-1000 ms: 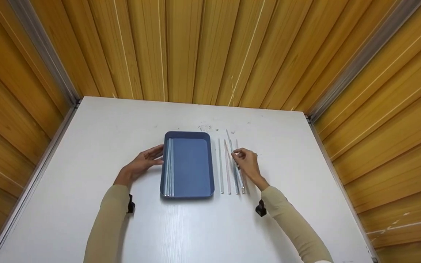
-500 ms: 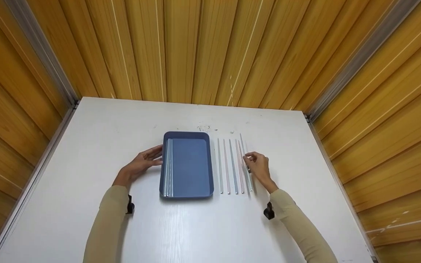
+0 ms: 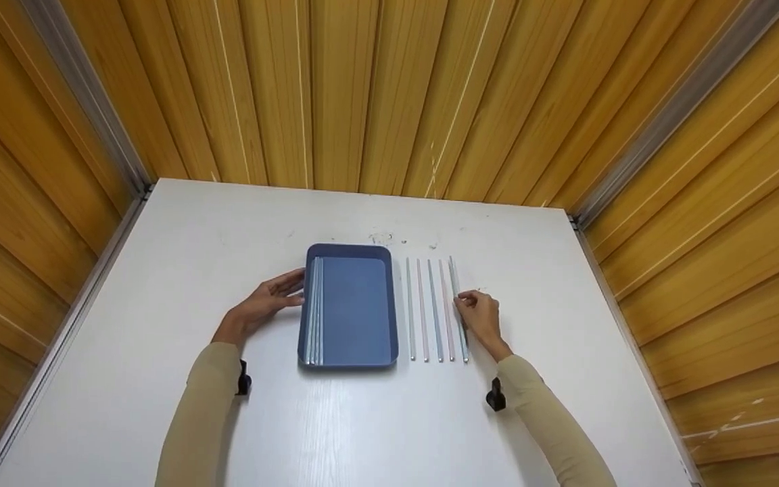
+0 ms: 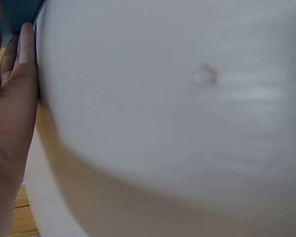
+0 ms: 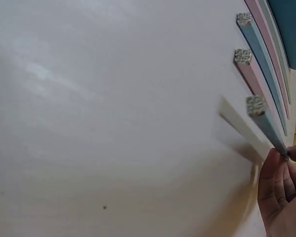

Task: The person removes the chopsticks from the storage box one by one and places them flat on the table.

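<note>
My right hand [image 3: 479, 316] pinches a blue chopstick [image 3: 458, 325] between thumb and fingertips, at the right end of a row of chopsticks on the table. In the right wrist view, the held chopstick [image 5: 269, 126] shows a glittery square end, and a paler chopstick [image 5: 244, 129] lies close beside it. To its left lie a pink chopstick [image 3: 447, 311], a blue chopstick [image 3: 435, 311] and others, roughly parallel. My left hand [image 3: 264, 301] touches the left side of a blue tray [image 3: 393, 311] with extended fingers [image 4: 27, 44]. Several pale chopsticks [image 3: 315, 311] lie along the tray's left wall.
The white table [image 3: 349, 433] carries the tray and the row. Small dark marks [image 3: 383, 237] show on it behind the tray. Yellow wood-patterned panels [image 3: 362, 95] stand at the back and sides, with grey metal posts at the corners.
My right hand has moved right with the blue chopstick, from above the row to its right end. The chopstick is now nearly parallel to the others. My left hand has stayed at the tray.
</note>
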`<action>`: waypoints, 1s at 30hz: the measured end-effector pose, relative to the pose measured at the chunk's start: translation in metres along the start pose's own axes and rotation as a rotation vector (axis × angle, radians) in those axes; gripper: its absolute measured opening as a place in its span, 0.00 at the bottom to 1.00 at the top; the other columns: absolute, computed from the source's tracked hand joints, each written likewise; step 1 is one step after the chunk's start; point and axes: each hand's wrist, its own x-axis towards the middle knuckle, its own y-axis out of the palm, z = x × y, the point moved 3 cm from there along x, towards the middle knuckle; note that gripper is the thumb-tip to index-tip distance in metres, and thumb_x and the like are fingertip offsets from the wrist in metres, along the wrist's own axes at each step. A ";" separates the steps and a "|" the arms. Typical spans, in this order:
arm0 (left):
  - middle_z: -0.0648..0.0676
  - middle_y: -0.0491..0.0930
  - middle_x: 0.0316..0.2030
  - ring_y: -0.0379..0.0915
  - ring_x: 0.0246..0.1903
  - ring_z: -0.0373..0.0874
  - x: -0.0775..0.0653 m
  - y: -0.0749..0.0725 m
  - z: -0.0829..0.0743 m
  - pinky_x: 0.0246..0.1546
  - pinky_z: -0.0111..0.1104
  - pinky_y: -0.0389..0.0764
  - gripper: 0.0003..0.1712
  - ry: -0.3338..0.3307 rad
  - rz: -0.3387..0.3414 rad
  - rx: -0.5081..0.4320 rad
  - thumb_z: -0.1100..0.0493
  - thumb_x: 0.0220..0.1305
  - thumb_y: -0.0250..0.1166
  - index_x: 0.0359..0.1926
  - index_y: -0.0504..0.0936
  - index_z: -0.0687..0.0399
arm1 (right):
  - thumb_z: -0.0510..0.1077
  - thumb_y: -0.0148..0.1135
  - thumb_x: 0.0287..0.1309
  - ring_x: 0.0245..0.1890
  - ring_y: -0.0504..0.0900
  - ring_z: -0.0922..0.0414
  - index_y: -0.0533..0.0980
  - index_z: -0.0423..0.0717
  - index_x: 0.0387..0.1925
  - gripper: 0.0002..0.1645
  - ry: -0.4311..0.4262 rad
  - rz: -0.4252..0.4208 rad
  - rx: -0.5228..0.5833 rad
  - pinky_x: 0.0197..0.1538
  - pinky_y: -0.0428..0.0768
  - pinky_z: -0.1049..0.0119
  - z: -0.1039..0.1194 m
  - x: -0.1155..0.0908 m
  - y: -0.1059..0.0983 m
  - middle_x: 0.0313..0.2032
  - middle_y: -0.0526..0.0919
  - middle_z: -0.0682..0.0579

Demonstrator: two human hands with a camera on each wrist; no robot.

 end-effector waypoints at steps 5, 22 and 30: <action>0.57 0.56 0.80 0.50 0.80 0.54 0.001 0.002 0.000 0.79 0.46 0.59 0.46 -0.010 0.003 -0.005 0.66 0.67 0.68 0.80 0.57 0.52 | 0.35 0.69 0.61 0.25 0.80 0.60 0.86 0.31 0.38 0.08 0.013 0.005 -0.005 0.24 0.74 0.78 -0.008 -0.003 0.002 0.30 0.88 0.39; 0.57 0.58 0.79 0.52 0.79 0.55 0.003 0.003 0.003 0.79 0.48 0.59 0.47 -0.027 0.007 -0.008 0.64 0.66 0.70 0.80 0.57 0.51 | 0.38 0.70 0.62 0.29 0.83 0.53 0.85 0.31 0.40 0.11 0.087 0.012 -0.034 0.29 0.74 0.77 -0.012 -0.008 0.002 0.32 0.88 0.39; 0.56 0.58 0.79 0.52 0.79 0.52 0.001 -0.001 0.002 0.79 0.46 0.59 0.44 -0.019 -0.010 -0.036 0.67 0.67 0.68 0.80 0.58 0.51 | 0.42 0.71 0.61 0.24 0.79 0.59 0.85 0.33 0.36 0.12 0.074 0.083 -0.073 0.28 0.73 0.74 -0.004 0.006 -0.006 0.28 0.87 0.42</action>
